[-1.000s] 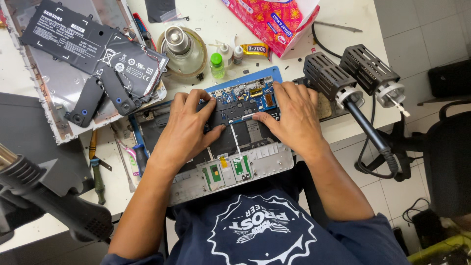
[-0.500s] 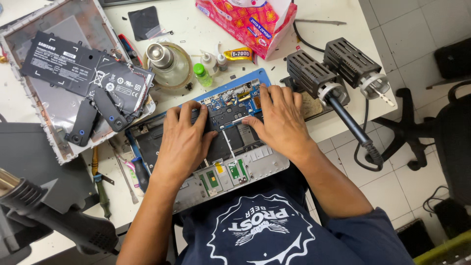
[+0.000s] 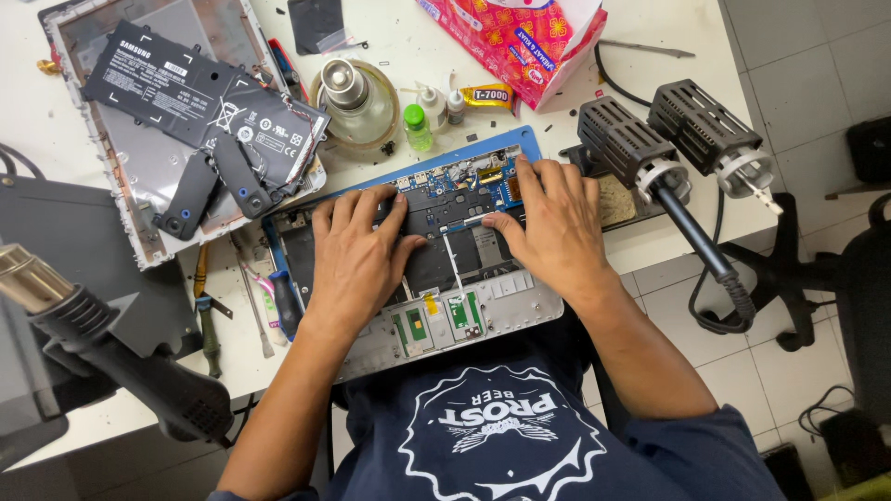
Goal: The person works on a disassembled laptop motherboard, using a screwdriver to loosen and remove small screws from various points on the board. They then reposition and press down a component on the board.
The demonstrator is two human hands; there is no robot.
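White worktop [image 3: 668, 37] stood crowded at inspection, with tiled floor visible at three o'clock. An opened laptop base [image 3: 427, 260] lay at the near edge on a blue mat [image 3: 520, 139], circuit board [image 3: 455, 186] exposed along its twelve o'clock side.

Left hand [image 3: 357, 255] rested flat on the base interior, fingers [image 3: 367, 209] spread slightly and pressing down; nothing was pinched. Right hand [image 3: 548, 218] lay at three o'clock of the left, fingers held close together, thumb tip touching a pale ribbon cable [image 3: 453, 255] near the board. Whether that cable was gripped could not be told.

Risks noted, as judgement:
- The base overhung the worktop edge toward the person's lap; downward pressure could tip it.
- Bare-hand contact with the board invited static damage or a torn ribbon cable if dragged.
- A loose black battery pack [image 3: 204, 97] sat on the removed back cover [image 3: 139, 186] at ten o'clock, with screwdrivers [image 3: 283, 301] just beside; a puncture or short was possible.
- A hot air gun [image 3: 121, 357] at eight o'clock and two black nozzled heating tools [image 3: 668, 144] at two o'clock stood near cables and a tissue packet [image 3: 520, 37], a burn hazard if live.
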